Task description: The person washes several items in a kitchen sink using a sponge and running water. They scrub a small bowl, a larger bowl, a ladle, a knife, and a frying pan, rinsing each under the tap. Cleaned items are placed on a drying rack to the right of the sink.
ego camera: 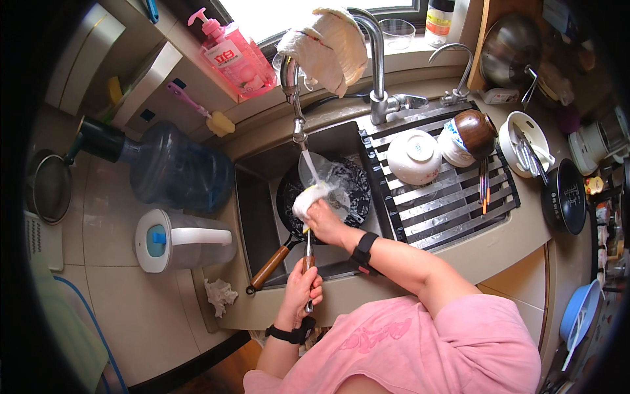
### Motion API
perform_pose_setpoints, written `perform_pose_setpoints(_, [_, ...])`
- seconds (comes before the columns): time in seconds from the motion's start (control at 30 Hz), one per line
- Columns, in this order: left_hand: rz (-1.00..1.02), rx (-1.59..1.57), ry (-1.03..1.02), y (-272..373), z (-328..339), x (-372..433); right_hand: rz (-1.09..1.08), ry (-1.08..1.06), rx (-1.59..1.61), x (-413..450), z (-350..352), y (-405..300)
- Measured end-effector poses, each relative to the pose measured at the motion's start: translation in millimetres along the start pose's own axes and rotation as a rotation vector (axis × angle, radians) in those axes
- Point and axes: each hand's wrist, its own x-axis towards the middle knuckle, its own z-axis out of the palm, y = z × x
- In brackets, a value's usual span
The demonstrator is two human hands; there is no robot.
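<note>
My left hand (299, 294) grips the brown handle (308, 260) of a metal-shafted cooking utensil, held over the sink's front edge. The far end of the utensil is hidden by my right hand and the cloth. My right hand (326, 222) holds a wet white cloth (309, 201) against the shaft, under the running water (310, 166). Below, a black frying pan (362, 192) with a wooden handle (269, 268) sits in the sink basin (256, 197), with water in it. A translucent round dish (311, 165) stands partly in the pan.
The faucet (378, 74) has a cloth (327, 49) draped over it. A slatted rack (443, 212) bears an upturned bowl (414, 155), stacked bowls and chopsticks (484, 189). Left are a water pitcher (184, 241), a large water bottle (179, 167) and crumpled tissue (221, 295). A soap bottle (238, 64) stands behind.
</note>
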Motion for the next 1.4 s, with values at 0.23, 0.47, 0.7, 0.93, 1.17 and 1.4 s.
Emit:
perform_pose_setpoints(0.23, [0.101, -0.024, 0.072, 4, -13, 15, 0.013, -0.256, 0.124, -18, -6, -32])
perform_pose_setpoints(0.47, [0.128, -0.213, -0.014, 17, -4, 1, 0.398, -0.551, -0.405, -13, -46, -19])
perform_pose_setpoints(0.7, [-0.019, -0.584, -0.315, 11, 15, -16, 0.868, -0.311, 0.695, 21, -68, -16])
perform_pose_setpoints(0.93, [-0.128, -0.545, -0.416, 15, 36, -37, 1.001, -0.233, 1.066, 13, -59, -30])
perform_pose_setpoints(1.17, [-0.064, -0.386, -0.496, -14, 39, -22, 0.801, -0.152, 0.589, 23, -68, -35])
perform_pose_setpoints(1.4, [-0.138, -0.108, -0.578, -20, 54, -3, 0.482, -0.243, -0.092, 29, -96, -58])
